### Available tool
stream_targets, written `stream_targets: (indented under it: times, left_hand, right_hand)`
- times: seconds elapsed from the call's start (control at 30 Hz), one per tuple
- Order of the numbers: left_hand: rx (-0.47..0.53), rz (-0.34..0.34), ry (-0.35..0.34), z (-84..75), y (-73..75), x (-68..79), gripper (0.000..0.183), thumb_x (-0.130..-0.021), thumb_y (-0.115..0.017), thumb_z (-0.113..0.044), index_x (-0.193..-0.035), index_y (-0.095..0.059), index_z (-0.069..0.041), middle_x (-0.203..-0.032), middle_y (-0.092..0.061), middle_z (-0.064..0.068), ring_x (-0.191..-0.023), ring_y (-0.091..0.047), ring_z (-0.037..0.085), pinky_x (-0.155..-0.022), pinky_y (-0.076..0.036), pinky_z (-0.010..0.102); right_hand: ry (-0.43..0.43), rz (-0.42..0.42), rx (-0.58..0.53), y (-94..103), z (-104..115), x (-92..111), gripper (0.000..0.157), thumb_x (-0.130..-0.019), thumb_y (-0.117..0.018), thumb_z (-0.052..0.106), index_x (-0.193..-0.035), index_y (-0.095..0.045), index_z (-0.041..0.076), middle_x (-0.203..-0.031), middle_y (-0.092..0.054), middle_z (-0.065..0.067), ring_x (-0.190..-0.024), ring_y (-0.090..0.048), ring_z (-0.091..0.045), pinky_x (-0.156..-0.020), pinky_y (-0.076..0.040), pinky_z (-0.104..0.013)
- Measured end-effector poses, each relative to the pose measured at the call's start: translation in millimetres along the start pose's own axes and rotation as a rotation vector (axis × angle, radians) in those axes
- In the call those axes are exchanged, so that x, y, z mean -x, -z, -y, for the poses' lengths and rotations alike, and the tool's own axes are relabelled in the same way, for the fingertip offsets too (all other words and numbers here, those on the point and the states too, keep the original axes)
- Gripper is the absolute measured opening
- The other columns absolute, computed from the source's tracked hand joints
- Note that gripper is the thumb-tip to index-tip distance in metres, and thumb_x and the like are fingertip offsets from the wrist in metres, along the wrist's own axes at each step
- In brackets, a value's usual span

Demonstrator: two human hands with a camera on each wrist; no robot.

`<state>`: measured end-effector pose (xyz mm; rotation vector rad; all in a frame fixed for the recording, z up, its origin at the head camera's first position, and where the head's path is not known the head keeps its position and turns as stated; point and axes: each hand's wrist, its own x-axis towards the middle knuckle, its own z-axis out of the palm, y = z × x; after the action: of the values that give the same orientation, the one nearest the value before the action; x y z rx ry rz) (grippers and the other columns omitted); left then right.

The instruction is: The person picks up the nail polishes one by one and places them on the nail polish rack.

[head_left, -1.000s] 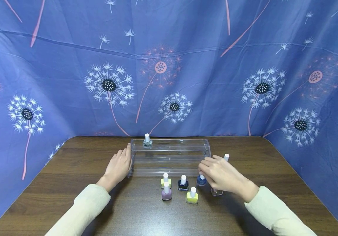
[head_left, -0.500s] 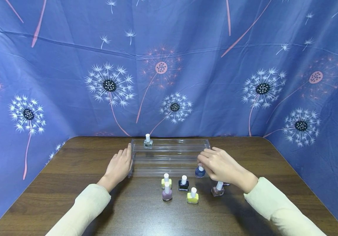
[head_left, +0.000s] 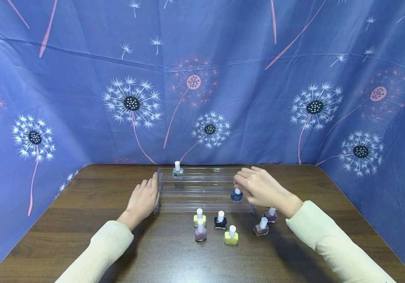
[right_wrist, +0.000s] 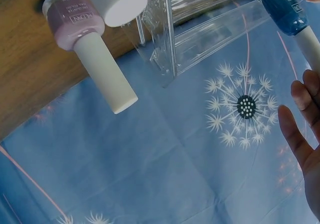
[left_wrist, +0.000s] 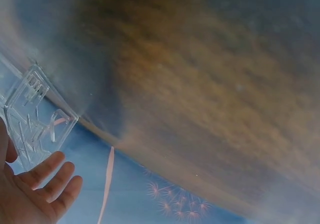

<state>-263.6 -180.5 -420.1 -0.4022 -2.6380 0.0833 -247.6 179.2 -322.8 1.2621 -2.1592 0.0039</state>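
A clear acrylic tiered rack [head_left: 195, 191] stands on the wooden table. My left hand [head_left: 143, 201] rests against its left end, fingers fairly straight; the left wrist view shows that hand [left_wrist: 42, 194] beside the rack's end panel [left_wrist: 40, 116]. My right hand [head_left: 263, 188] pinches the white cap of a blue nail polish bottle [head_left: 236, 195], held over the rack's right part. In the right wrist view the blue bottle [right_wrist: 282, 9] hangs cap toward the fingers [right_wrist: 295, 129]. A glittery grey-green nail polish [head_left: 177, 172] stands on the top tier at the left.
In front of the rack stand yellow [head_left: 231, 238], black [head_left: 220, 223] and mauve [head_left: 200, 235] nail polishes, with a second yellow one [head_left: 199, 220] behind the mauve. A brown glitter bottle [head_left: 260, 228] and a purple one [head_left: 270, 215] stand near my right wrist. A blue dandelion-print cloth [head_left: 202, 98] hangs behind.
My right hand has lifted the blue nail polish from the table in front and carried it back and slightly left over the rack. The left hand has stayed at the rack's end.
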Motion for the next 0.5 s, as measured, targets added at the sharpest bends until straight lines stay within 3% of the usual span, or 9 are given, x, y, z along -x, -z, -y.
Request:
stream_targets:
  times: [0.27,0.5]
  left_hand:
    - [0.002,0.005,0.017,0.1,2.2,0.1,0.055,-0.091,-0.043,-0.019,-0.136,-0.03,0.009,-0.108,-0.06,0.017,-0.1,-0.055,0.031,-0.078,-0.047,0.042]
    - [0.017,-0.052,0.028,1.2,1.4,1.0,0.046,-0.091,-0.044,-0.02,-0.128,-0.042,0.007,-0.103,-0.064,0.016,-0.096,-0.057,0.031,-0.075,-0.048,0.042]
  right_hand:
    - [-0.018,0.011,0.009,-2.9,-8,-8,0.008,-0.081,-0.057,0.011,-0.074,-0.056,0.016,-0.066,-0.05,0.008,-0.062,-0.047,-0.009,-0.054,-0.035,-0.024]
    - [-0.036,0.008,0.014,-5.9,-16,-18,0.009,-0.081,-0.057,0.009,-0.074,-0.057,0.016,-0.066,-0.052,0.007,-0.062,-0.048,-0.009,-0.055,-0.037,-0.025]
